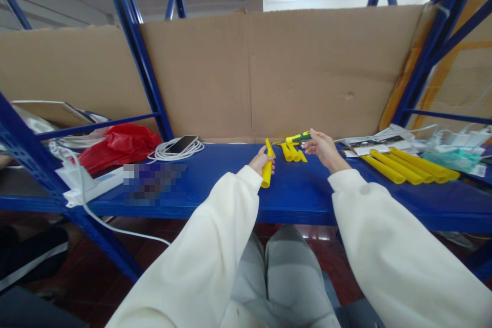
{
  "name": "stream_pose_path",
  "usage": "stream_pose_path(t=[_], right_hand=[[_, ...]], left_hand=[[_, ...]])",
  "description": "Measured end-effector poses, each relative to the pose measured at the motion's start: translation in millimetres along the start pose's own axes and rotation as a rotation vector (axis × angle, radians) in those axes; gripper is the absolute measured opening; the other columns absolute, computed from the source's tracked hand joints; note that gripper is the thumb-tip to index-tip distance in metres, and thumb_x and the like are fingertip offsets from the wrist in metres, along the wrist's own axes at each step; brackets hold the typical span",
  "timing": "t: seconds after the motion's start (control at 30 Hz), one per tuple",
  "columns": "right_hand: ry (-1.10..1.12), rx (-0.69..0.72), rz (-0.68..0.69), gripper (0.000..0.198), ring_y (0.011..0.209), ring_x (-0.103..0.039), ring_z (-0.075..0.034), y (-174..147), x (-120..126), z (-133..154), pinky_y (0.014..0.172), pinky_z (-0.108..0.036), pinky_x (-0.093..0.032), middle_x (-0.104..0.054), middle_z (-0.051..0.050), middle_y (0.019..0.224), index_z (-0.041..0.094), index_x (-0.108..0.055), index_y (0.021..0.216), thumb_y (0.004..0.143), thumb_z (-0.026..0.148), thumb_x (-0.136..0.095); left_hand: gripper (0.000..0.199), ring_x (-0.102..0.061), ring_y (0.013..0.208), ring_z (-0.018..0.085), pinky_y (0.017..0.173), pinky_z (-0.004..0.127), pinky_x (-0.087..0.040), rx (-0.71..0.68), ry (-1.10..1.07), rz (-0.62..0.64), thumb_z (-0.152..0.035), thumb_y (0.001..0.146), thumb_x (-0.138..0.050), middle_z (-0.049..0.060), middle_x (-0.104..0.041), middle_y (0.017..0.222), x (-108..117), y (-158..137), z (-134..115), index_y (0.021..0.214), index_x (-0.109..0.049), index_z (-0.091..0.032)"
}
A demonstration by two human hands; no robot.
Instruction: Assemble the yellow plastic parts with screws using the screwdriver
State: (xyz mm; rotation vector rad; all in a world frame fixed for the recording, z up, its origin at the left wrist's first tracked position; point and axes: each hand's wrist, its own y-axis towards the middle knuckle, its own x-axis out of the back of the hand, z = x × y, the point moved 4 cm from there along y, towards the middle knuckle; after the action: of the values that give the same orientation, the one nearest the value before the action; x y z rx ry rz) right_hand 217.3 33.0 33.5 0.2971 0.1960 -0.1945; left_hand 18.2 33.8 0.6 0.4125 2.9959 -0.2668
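My left hand (260, 161) grips a short yellow tube (267, 170) held nearly upright over the blue shelf (300, 192). My right hand (323, 147) holds a green and yellow handled tool (298, 138) that points left toward the tube's top end. Just behind and between my hands lie a few short yellow tube pieces (292, 152) on the shelf. Both arms wear white sleeves.
Several long yellow tubes (409, 166) lie at the right with papers (374, 144) and a teal mask (448, 159). At the left are a phone (181, 144) on coiled white cable, a red bag (117, 146) and a white power strip (90, 184). Cardboard (269, 72) backs the shelf between blue uprights.
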Motion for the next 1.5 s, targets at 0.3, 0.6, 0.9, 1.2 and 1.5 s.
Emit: stream_pose_path(t=[0.3, 0.6, 0.9, 1.2, 1.5], right_hand=[[-0.046, -0.009, -0.100, 0.032, 0.033, -0.052, -0.008, 1.8, 3.3, -3.2, 0.036, -0.015, -0.040, -0.062, 0.002, 0.049, 0.020, -0.052, 0.077, 0.088, 0.046, -0.066], [0.109, -0.128, -0.004, 0.025, 0.037, -0.055, -0.010, -5.3, -3.3, 4.3, 0.040, -0.016, -0.045, -0.066, -0.004, 0.052, 0.017, -0.056, 0.078, 0.098, 0.029, -0.049], [0.089, -0.123, -0.051, 0.022, 0.036, -0.055, -0.011, -4.3, -0.6, 2.0, 0.038, -0.018, -0.046, -0.066, -0.003, 0.053, 0.017, -0.056, 0.080, 0.094, 0.035, -0.057], [0.036, -0.097, -0.128, 0.021, 0.033, -0.054, -0.009, -5.3, 1.2, 0.4, 0.035, -0.016, -0.043, -0.065, 0.000, 0.052, 0.020, -0.051, 0.080, 0.093, 0.034, -0.060], [0.086, -0.063, -0.023, 0.025, 0.039, -0.059, -0.009, -5.8, -2.3, 4.4, 0.041, -0.015, -0.048, -0.067, 0.000, 0.056, 0.019, -0.056, 0.082, 0.090, 0.040, -0.065]], left_hand=[[0.073, -0.042, 0.043, 0.008, 0.045, 0.019, -0.035, -0.005, 0.021, 0.012, -0.003, 0.088, -0.040, -0.005, -0.045, 0.066, -2.3, -2.6, -0.6, 0.152, -0.019, -0.033], [0.074, -0.043, 0.044, 0.009, 0.046, 0.019, -0.037, 0.002, 0.019, 0.013, -0.005, 0.089, -0.039, -0.005, -0.044, 0.066, -0.9, -1.1, -0.3, 0.153, -0.018, -0.034], [0.075, -0.042, 0.044, 0.008, 0.046, 0.019, -0.036, -0.008, -0.001, 0.022, -0.006, 0.088, -0.044, -0.006, -0.045, 0.067, 0.5, 0.5, 1.1, 0.153, -0.018, -0.035], [0.075, -0.043, 0.044, 0.009, 0.046, 0.019, -0.037, -0.009, 0.019, 0.025, -0.005, 0.088, -0.042, -0.005, -0.045, 0.067, -0.4, -0.2, 0.6, 0.152, -0.018, -0.034], [0.075, -0.042, 0.043, 0.008, 0.046, 0.019, -0.037, 0.000, 0.011, 0.025, -0.005, 0.088, -0.043, -0.006, -0.044, 0.067, -0.1, -0.6, -0.1, 0.152, -0.018, -0.035]])
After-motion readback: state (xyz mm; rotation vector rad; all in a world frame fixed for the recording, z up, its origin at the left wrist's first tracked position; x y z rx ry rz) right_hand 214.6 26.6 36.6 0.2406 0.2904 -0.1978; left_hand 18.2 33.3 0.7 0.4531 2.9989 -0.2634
